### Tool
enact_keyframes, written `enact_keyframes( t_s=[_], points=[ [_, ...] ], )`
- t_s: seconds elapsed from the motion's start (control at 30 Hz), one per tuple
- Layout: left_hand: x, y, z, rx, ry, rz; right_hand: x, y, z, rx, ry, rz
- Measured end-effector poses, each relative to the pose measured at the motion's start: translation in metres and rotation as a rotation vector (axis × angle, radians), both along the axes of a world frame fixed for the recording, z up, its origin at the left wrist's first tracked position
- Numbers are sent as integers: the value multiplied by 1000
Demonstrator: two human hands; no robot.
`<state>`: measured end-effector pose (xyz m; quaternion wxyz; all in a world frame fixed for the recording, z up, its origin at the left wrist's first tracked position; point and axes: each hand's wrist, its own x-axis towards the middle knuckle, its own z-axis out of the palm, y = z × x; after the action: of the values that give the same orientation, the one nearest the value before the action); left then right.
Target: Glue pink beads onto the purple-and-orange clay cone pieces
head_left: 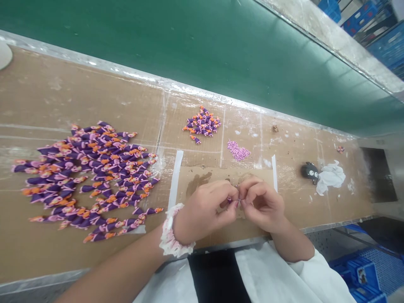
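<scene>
- Two bare hands, the left hand (205, 210) and the right hand (265, 206), meet at the fingertips over the near middle of the surface (126, 99), which is covered in brown cardboard.
- The left hand's grip is drawn into a narrow pinch, thumb and forefinger on a small purple piece (229, 200).
- The right hand's grip is likewise pinched tight, at the right end of that piece; the fingers hide most of it, so its full shape cannot be told.
- A pink and white scrunchie (170, 235) circles the left wrist.
- Under the hands lies a stained brown sheet (217, 171), a white left strip (175, 181) and a white right strip (274, 172) along its sides.
- To the left spreads a large group of purple, pink and orange figures (104, 166), lying close together.
- Beyond the hands, on the far side, sits a smaller cluster (204, 124) of similar figures; just right of it and nearer is a heap of tiny pink and white bits (238, 152).
- Farther right, a black object with cartoon eyes (307, 171) touches a crumpled white cloth (331, 176).
</scene>
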<state>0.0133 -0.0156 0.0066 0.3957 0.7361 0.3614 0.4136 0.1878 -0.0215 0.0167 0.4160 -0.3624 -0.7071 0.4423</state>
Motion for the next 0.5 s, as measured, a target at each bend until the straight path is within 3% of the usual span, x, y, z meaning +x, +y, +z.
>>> enact_keyframes(
  t_s=[0.5],
  points=[
    [-1, 4, 0, 55, 59, -21, 3, 1, -3, -89, -11, 33]
  ],
)
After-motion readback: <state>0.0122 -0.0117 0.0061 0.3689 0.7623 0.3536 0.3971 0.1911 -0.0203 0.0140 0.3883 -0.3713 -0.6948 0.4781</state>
